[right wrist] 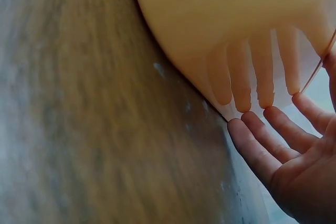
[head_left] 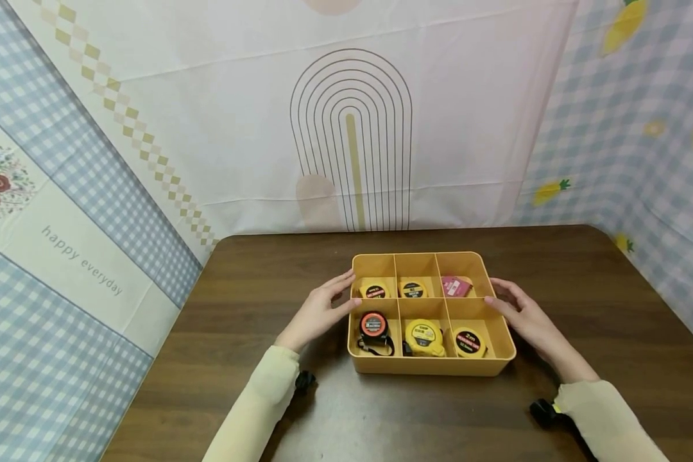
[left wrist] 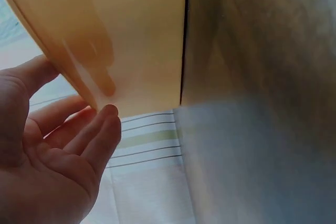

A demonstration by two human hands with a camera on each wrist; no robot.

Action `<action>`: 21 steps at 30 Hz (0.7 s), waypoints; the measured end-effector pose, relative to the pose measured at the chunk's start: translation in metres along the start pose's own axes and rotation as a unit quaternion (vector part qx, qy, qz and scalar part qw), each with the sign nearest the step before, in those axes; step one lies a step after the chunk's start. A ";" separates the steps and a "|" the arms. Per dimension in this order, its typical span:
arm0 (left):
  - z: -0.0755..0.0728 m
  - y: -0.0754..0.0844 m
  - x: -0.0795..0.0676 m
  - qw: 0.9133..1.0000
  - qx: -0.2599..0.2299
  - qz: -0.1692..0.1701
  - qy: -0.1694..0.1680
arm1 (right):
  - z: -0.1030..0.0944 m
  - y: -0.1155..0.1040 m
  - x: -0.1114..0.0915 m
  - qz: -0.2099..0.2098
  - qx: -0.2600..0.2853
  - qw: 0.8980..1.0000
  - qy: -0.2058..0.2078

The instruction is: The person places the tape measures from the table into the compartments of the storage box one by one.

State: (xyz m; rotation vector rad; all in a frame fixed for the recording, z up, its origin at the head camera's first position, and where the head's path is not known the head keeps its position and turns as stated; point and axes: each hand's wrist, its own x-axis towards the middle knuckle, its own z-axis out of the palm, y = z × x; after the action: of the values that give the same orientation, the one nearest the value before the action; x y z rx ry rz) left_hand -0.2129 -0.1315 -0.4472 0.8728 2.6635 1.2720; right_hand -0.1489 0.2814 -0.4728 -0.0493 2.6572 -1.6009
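A tan divided box (head_left: 433,366) sits on the table, its compartments in two rows. In the front row lie a black-and-orange tape measure (head_left: 373,325) with a strap, a yellow tape measure (head_left: 424,337) and a round yellow "2m" tape measure (head_left: 470,343). Behind them are two more yellow tape measures, partly hidden by the divider, and a pink labelled item (head_left: 456,286). My left hand (head_left: 321,311) is at the box's left side, thumb at the rim and fingers near the back corner. On the opposite side, my right hand (head_left: 528,321) touches the wall with extended fingertips, thumb at the rim.
The brown wooden table (head_left: 254,308) extends around the box and toward me. A white cloth with an arch pattern (head_left: 352,141) hangs behind its back edge. Blue checked cloth (head_left: 589,128) hangs at the right, and more lies along the left.
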 end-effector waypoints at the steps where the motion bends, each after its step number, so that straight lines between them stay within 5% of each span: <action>1: -0.001 0.001 0.000 1.000 0.009 0.001 -0.002 | 0.000 0.000 0.000 0.001 -0.001 1.000 -0.001; 12: -0.011 0.016 -0.003 0.993 0.098 0.048 -0.034 | -0.005 -0.018 -0.005 -0.011 -0.037 0.999 0.012; 21: -0.035 0.027 -0.001 0.992 0.100 0.072 0.022 | -0.015 -0.043 -0.010 -0.077 -0.065 0.993 0.059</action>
State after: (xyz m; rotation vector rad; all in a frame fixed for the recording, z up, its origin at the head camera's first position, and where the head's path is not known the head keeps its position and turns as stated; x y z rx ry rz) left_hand -0.2092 -0.1433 -0.4044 1.0930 2.8466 1.0744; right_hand -0.1394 0.2749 -0.4276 -0.1744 2.9124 -1.5112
